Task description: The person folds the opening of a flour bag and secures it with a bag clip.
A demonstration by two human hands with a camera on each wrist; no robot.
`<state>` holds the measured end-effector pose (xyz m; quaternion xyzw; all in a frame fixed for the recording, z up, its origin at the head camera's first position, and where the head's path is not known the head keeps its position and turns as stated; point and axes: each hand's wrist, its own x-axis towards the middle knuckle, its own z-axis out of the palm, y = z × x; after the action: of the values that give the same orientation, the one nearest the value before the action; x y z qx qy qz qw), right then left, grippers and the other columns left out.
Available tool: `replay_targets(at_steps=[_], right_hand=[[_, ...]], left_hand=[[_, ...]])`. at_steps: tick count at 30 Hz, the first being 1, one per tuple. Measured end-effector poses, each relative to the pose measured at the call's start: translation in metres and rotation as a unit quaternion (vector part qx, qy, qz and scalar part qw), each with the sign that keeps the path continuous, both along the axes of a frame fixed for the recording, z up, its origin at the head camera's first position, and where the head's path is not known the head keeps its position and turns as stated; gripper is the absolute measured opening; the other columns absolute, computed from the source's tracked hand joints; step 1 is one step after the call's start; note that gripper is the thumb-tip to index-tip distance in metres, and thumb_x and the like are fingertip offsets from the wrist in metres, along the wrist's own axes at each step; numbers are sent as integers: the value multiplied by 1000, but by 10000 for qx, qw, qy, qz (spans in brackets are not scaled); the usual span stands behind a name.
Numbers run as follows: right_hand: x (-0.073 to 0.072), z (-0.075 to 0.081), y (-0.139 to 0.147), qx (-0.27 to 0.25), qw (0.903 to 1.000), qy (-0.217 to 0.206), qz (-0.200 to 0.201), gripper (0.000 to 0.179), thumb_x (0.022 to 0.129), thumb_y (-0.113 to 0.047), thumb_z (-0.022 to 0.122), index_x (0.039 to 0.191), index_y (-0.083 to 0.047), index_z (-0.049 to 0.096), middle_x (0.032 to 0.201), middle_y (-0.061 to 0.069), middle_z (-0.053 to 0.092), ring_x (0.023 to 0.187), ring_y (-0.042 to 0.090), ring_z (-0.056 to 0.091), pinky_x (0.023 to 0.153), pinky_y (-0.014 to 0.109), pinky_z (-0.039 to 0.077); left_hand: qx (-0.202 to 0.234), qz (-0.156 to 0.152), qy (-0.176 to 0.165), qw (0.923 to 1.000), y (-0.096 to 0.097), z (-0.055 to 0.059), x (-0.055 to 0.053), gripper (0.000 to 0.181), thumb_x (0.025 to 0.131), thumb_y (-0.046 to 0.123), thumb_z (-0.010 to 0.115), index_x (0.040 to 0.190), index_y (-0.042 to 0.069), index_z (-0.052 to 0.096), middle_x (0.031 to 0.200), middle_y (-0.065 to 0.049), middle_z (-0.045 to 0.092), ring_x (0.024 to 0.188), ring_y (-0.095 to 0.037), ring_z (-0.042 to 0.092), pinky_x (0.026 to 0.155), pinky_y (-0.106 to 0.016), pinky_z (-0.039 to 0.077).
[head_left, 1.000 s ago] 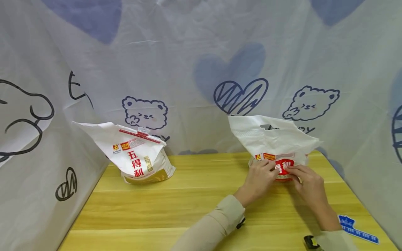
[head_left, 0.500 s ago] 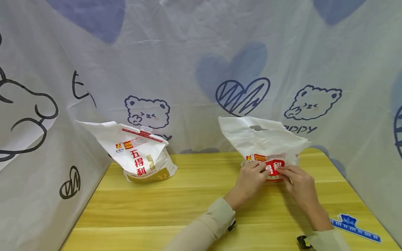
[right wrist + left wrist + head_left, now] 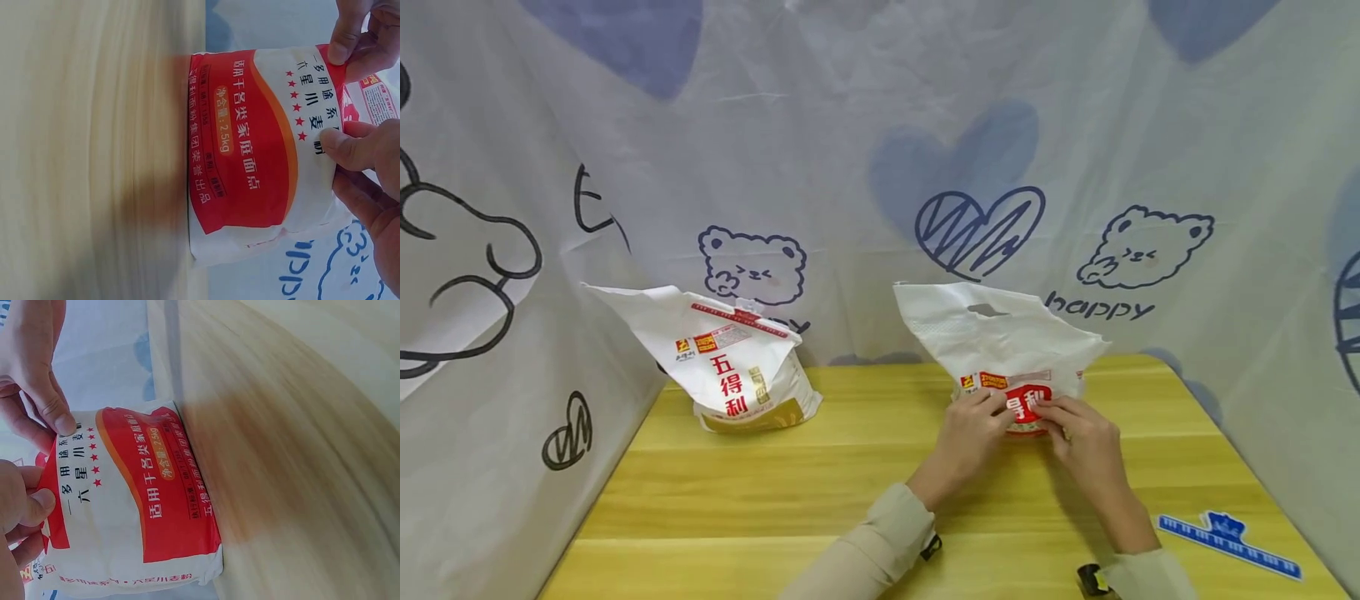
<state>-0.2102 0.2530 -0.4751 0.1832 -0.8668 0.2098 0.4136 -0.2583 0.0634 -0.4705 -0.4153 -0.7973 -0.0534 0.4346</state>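
Observation:
A white flour bag (image 3: 1000, 342) with a red label and a cut-out handle stands on the wooden table (image 3: 820, 492), right of centre. My left hand (image 3: 973, 417) and right hand (image 3: 1075, 425) both grip its lower front, thumbs on the label. In the left wrist view, the left hand (image 3: 19, 500) and the right hand (image 3: 34, 375) pinch the upper edge of the bag (image 3: 144, 506). The right wrist view shows the bag (image 3: 250, 162) with the right hand (image 3: 369, 162) and the left hand (image 3: 362, 31) holding it. The fingers behind the fold are hidden.
A second white flour bag (image 3: 730, 367) stands at the table's back left, its top crumpled. A blue ruler (image 3: 1228, 546) lies near the front right corner. A printed cloth backdrop (image 3: 850, 125) closes off the back and both sides.
The held bag and both hands have slid leftwards along the table. The grip looks the same, and the other bag has stayed put.

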Motion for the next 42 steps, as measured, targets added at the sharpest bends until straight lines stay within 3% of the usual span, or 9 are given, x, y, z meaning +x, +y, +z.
replay_targets(at_steps=[6,15,23,32,42], right_hand=[[2,-1,-8,12,10000,29,79,37,61,17,89,93,1,80,93,11,74,86,32,72,79,48,59],[7,2,-24,41,9997,20,231,37,60,17,90,93,1,80,94,10,75,88,31,73,80,47,59],[9,1,-40,41,9992,91,375,37,60,17,89,92,-1,81,94,9,75,87,29,72,78,46,60],[6,-2,-57,81,9975,286,644,37,60,16,90,91,-2,81,95,7,74,86,26,71,75,43,60],[3,-5,-83,64,9961,153,868,33,63,12,90,91,-3,81,95,8,74,85,26,70,74,44,62]], left_hand=[[163,-63,-195,9997,-10,-1,4,13,86,8,76,83,21,80,94,8,71,89,-11,65,82,-21,54],[364,36,-216,9991,-26,1,12,16,82,5,74,80,20,80,92,8,71,86,-11,65,80,-20,54],[483,6,25,9988,-43,-1,15,18,82,3,73,78,19,78,86,7,66,84,-11,64,75,-21,54],[709,-78,-171,9973,-65,-2,19,22,81,-2,69,75,18,76,84,6,64,81,-12,62,71,-20,53],[841,124,-587,9946,-92,0,27,26,74,-8,66,77,15,77,87,4,67,84,-16,65,74,-24,56]])
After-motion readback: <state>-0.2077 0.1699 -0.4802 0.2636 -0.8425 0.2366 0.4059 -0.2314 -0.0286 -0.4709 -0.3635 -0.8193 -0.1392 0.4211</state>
